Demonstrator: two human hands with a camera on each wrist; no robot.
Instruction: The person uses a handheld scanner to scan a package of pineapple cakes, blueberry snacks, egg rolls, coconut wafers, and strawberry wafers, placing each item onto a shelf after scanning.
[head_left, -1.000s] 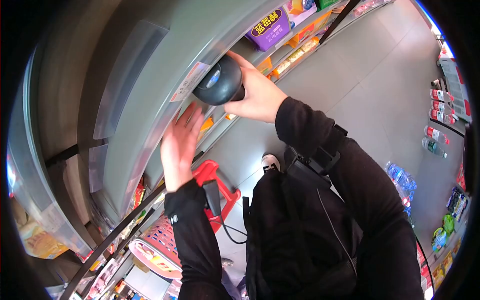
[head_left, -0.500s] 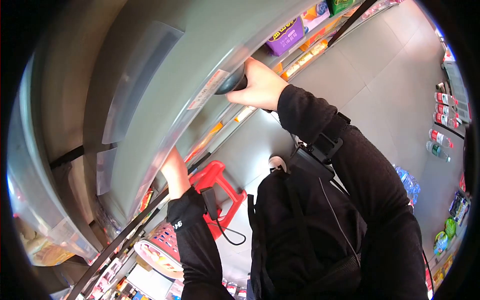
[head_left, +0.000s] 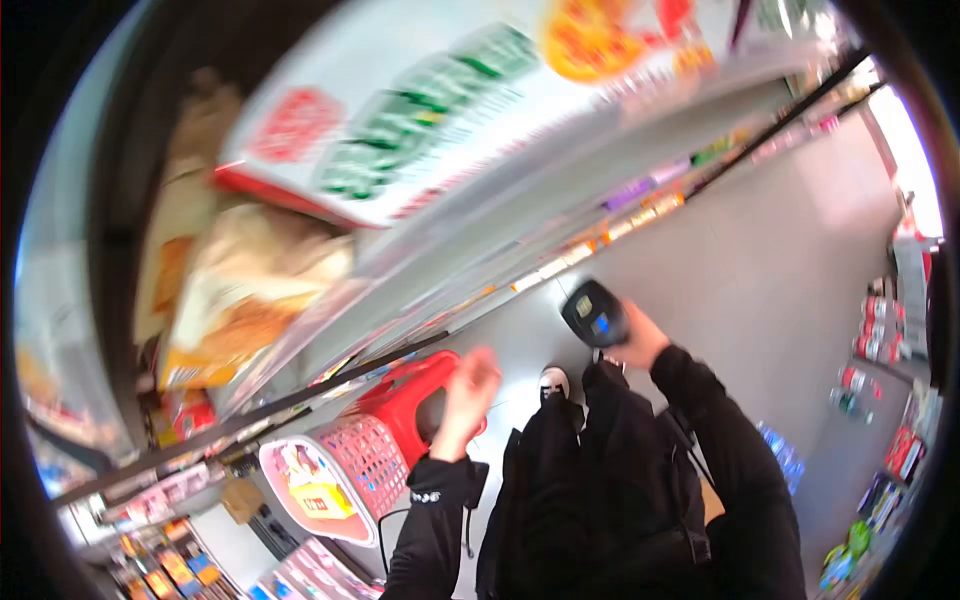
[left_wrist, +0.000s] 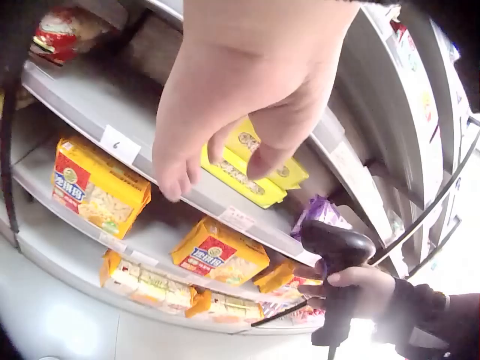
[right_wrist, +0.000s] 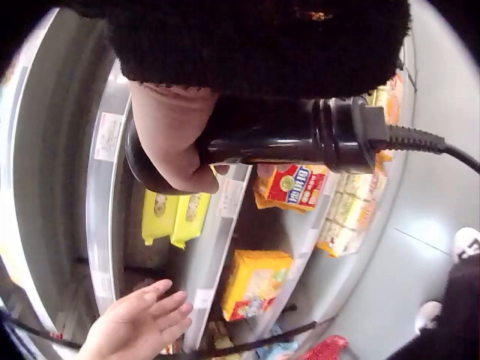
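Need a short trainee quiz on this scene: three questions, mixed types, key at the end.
1. Which hand holds the scanner?
2. True or false: the left hand is holding a bottle.
3. In the right wrist view, what runs from the end of the scanner's handle? A) a key ring B) a cable C) a paper strip

Key:
1. The right hand.
2. False; it holds nothing.
3. B
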